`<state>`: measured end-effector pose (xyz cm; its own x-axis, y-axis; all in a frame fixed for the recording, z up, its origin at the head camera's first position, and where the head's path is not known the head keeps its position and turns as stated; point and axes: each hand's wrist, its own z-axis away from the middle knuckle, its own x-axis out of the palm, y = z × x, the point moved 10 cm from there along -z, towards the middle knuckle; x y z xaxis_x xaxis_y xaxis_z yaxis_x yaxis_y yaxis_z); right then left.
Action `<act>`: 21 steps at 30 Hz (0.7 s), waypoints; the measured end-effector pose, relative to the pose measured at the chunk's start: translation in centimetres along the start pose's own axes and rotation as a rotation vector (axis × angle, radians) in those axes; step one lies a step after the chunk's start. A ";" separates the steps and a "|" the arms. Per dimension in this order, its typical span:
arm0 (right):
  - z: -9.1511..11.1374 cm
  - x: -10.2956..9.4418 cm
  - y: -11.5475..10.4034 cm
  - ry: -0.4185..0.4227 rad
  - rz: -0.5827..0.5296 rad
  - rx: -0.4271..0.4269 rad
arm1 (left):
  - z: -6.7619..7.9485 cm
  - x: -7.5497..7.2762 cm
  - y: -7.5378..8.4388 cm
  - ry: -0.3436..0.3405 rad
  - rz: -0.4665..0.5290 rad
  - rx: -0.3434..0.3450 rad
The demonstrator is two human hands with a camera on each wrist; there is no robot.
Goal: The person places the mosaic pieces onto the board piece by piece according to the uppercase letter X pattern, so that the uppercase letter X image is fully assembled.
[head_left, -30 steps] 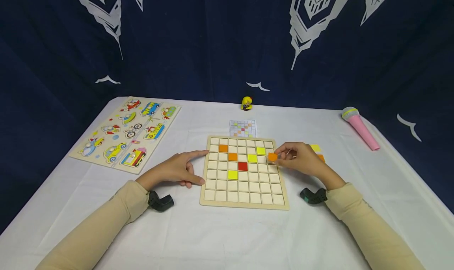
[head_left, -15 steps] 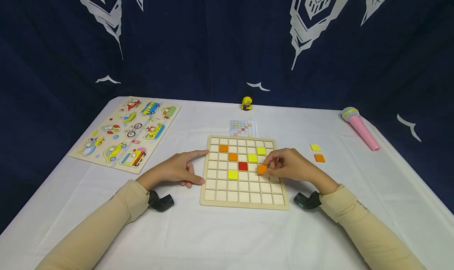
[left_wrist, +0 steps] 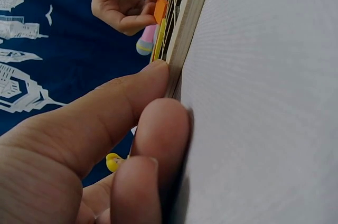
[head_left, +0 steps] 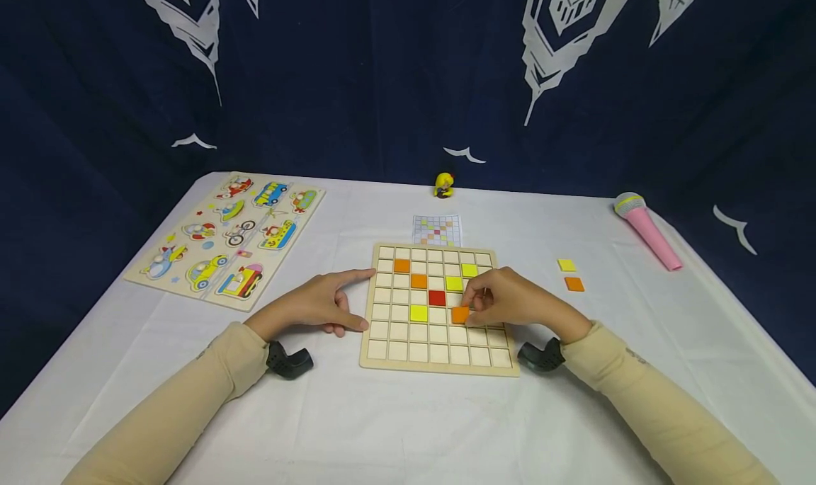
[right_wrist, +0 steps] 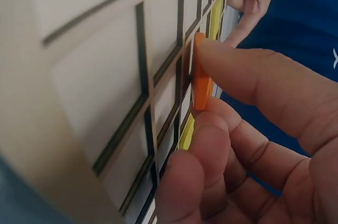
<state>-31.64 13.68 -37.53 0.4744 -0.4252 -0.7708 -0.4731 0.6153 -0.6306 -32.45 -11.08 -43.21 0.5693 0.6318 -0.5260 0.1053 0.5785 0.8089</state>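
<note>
A wooden grid board (head_left: 440, 369) lies on the white table with square tiles in some of its cells. A red tile (head_left: 436, 298) sits near its middle, amid several yellow and orange ones. My right hand (head_left: 513, 297) pinches an orange tile (head_left: 460, 316) by thumb and finger, close over a cell right of centre, below and right of the red one. In the right wrist view that orange tile (right_wrist: 200, 76) stands at a slight slant over the grid. My left hand (head_left: 312, 303) touches the board's left edge with straight index finger and thumb.
A yellow tile (head_left: 567, 265) and another orange tile (head_left: 574, 284) lie right of the board. Behind it are a small pattern card (head_left: 436, 230) and a yellow figurine (head_left: 443, 185). A vehicle puzzle board (head_left: 236, 244) lies left, a pink toy microphone (head_left: 653, 237) far right.
My right hand has carried the orange tile from the board's right edge leftward and nearer me, over the grid. The left hand has stayed in place.
</note>
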 end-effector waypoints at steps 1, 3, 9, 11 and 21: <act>-0.1 0.1 -0.1 -0.002 0.006 -0.005 | 0.0 0.0 0.0 0.000 -0.002 0.000; -0.2 0.2 -0.2 -0.004 0.014 -0.009 | 0.0 0.0 0.0 0.001 -0.003 0.001; -0.6 0.6 -0.2 -0.004 0.028 0.005 | -0.1 0.0 0.0 0.001 0.001 0.003; -0.7 0.7 -0.1 -0.008 0.027 0.016 | 0.0 0.0 0.0 -0.001 0.005 0.001; 0.7 -1.7 1.1 0.073 -0.003 0.069 | 0.0 0.0 0.0 0.002 0.004 0.008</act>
<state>-32.43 15.56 -36.84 0.4193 -0.4727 -0.7751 -0.4182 0.6572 -0.6271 -32.43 -11.08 -43.17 0.5683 0.6347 -0.5235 0.1102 0.5719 0.8129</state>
